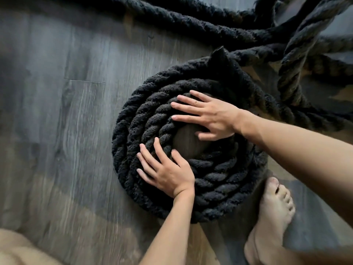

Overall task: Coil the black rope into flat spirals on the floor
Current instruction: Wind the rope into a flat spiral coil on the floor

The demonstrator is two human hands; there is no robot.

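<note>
Pressing flat-fingered, the left hand (168, 174) at 7 o'clock and right hand (210, 116) at 1 o'clock are spread apart, nothing gripped, on the black rope (219, 180) spiral, judged thick, heavy, soft; best taken by its outer turn.

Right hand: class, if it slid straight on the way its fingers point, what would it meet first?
The right hand lies flat on the coil, fingers pointing left. It would likely cross the coil's left turns first, then reach bare floor.

My left hand (168, 175) and right hand (210, 116) press flat on the coiled black rope (219, 178) on the floor (66, 121); my bare foot (273, 211) touches its edge.
</note>
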